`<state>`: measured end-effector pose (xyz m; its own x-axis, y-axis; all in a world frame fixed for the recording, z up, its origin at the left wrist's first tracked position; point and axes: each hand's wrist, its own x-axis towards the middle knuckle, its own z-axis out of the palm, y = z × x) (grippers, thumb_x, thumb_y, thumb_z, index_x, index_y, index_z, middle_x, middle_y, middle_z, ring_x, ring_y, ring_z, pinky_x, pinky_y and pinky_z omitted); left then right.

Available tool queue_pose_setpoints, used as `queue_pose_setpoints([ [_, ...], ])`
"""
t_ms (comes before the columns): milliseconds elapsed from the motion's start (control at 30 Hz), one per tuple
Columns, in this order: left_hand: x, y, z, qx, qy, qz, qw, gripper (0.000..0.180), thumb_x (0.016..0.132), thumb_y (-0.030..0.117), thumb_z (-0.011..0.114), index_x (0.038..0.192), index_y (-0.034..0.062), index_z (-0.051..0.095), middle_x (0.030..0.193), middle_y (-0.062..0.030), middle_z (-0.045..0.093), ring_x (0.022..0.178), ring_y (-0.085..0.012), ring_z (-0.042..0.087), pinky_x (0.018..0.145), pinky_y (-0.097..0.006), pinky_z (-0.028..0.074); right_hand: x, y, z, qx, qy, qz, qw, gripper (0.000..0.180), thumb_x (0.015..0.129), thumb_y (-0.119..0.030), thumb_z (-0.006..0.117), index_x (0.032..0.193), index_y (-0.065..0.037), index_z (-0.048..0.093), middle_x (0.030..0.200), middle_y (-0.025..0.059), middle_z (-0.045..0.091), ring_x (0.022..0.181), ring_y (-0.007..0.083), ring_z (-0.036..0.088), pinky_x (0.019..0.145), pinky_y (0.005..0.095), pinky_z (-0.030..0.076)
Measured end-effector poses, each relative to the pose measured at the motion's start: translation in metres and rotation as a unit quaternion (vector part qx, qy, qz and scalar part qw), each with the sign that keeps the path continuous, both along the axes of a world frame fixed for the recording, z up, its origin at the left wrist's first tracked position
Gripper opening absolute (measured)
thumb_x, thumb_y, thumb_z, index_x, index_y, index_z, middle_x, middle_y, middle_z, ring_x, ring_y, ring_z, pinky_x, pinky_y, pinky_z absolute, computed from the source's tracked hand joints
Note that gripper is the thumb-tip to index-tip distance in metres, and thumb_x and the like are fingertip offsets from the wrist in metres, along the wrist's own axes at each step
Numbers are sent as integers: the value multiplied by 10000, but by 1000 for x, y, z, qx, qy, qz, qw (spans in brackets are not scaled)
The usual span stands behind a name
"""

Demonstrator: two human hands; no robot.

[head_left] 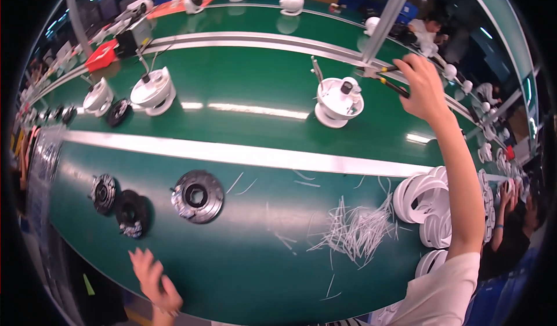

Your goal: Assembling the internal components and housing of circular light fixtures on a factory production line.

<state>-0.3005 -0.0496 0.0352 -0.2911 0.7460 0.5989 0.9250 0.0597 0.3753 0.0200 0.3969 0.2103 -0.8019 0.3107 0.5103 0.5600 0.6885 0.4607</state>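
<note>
My right hand [423, 88] reaches far out over the green conveyor belt, fingers closed around the black-and-yellow handles of a pair of pliers [394, 87]. Their jaws are small and hard to make out against the metal rail. Left of them, on the belt, a white dome-shaped housing [335, 102] stands open side up, with a cable rising from it. My left hand [154, 279] hovers at the near table edge, fingers spread and holding nothing. Beyond it lie two black round parts [132, 213] [104, 194] and a larger black-and-silver ring-shaped part [197, 196].
Thin white strips [360, 230] lie heaped on the table. White plastic rings [420, 198] are stacked at its right. More white housings [154, 92] stand on the belt at left, near a red bin [101, 56]. A metal post [389, 21] rises behind the pliers. Other people work around the line.
</note>
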Motion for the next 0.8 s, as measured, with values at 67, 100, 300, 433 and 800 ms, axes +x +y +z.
queue_pose_setpoints([
  [67,43,-14,4,-52,-64,-35,996,340,714,47,403,1044,-20,454,1187,-225,432,1165,-457,316,975,-567,159,-9,24,2,-8,-35,13,999,468,473,-25,633,929,-28,526,866,88,475,853,257,458,770,333,379],
  [100,57,-15,-2,-17,-48,-13,999,304,724,64,421,1020,11,466,1127,-195,466,1076,-394,431,920,-539,280,-10,33,-1,-24,-65,15,997,463,473,-28,637,925,-32,536,865,81,483,851,249,459,776,327,377],
  [300,80,-18,-10,-38,-158,9,987,300,774,4,458,1068,-51,460,1162,-223,456,1129,-393,380,933,-443,305,-33,52,-14,-5,-246,-3,969,424,469,-48,665,881,-76,571,857,36,494,877,187,459,758,272,355],
  [433,78,-17,-14,-30,-173,-5,984,329,780,-5,447,1107,-49,433,1183,-220,438,1140,-382,373,941,-446,292,-36,62,-23,0,-292,-11,956,440,466,-62,678,892,-75,567,870,35,488,877,181,453,762,270,350],
  [800,79,-21,-5,-56,-192,1,980,387,760,-22,462,1141,-42,395,1202,-217,403,1136,-377,371,950,-442,285,-30,69,-10,-5,-331,35,943,501,455,-87,712,930,-80,555,879,35,473,870,190,445,789,280,352],
])
